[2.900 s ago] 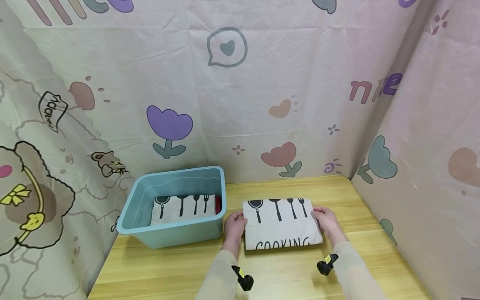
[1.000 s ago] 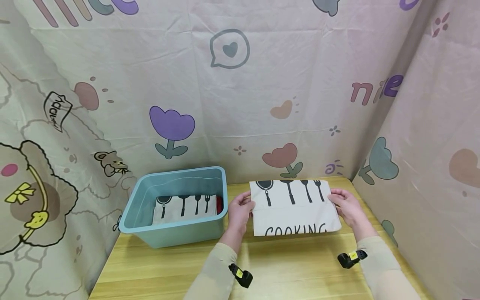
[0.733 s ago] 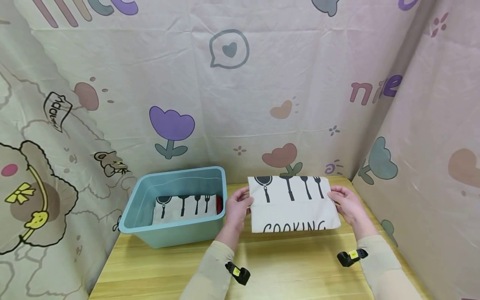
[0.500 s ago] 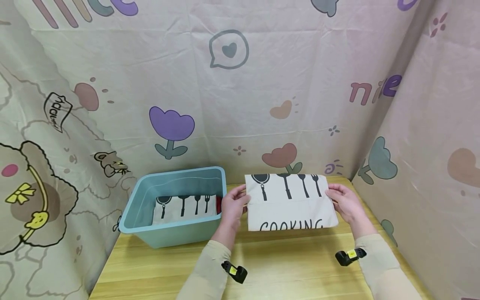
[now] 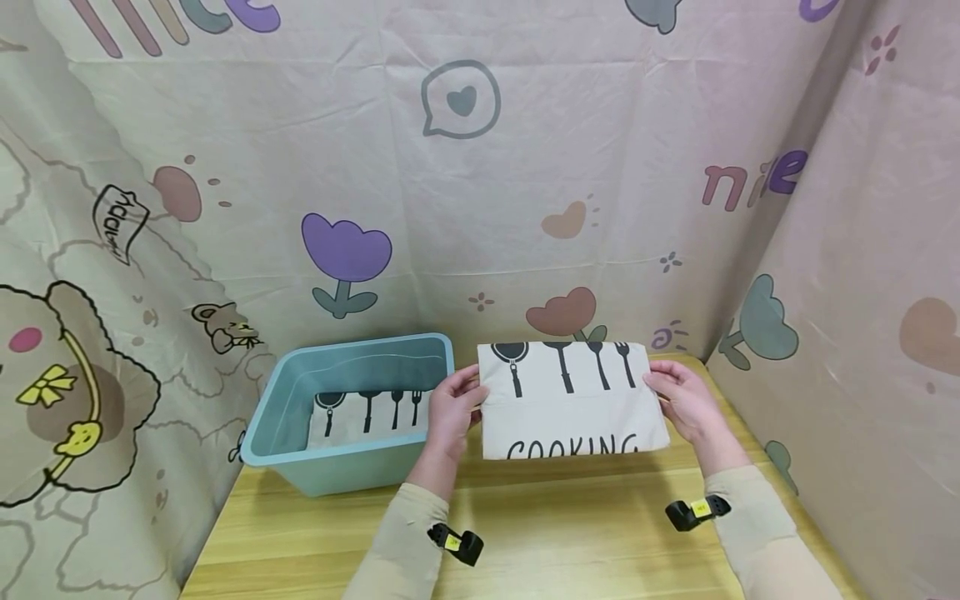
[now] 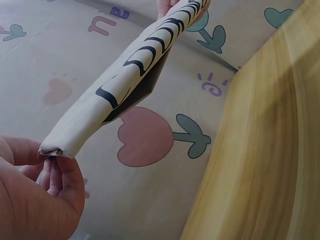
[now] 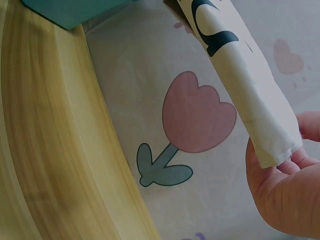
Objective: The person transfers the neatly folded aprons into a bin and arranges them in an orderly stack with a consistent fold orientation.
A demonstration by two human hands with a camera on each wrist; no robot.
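Observation:
Between both hands hangs a folded white cloth (image 5: 573, 412), printed with black kitchen utensils and the word COOKING. It is held up off the table. The left hand (image 5: 452, 417) pinches its left edge, thumb on top and fingers beneath. At the opposite edge the right hand (image 5: 692, 407) grips it the same way. In the left wrist view the cloth (image 6: 82, 117) shows as a thick folded layer, drooping a little in the middle. The right wrist view shows the other end of the cloth (image 7: 255, 100) inside the right hand (image 7: 287, 187).
Left of the hands stands a blue plastic bin (image 5: 345, 475) on the wooden table (image 5: 570, 533). Inside it lies another folded cloth (image 5: 348, 427) with the same utensil print. A patterned curtain (image 5: 480, 208) hangs behind and on both sides.
Both hands have raised the folded cloth from the tabletop. Since then it has drifted left toward the bin, and the left hand now overlaps the bin's right side in view.

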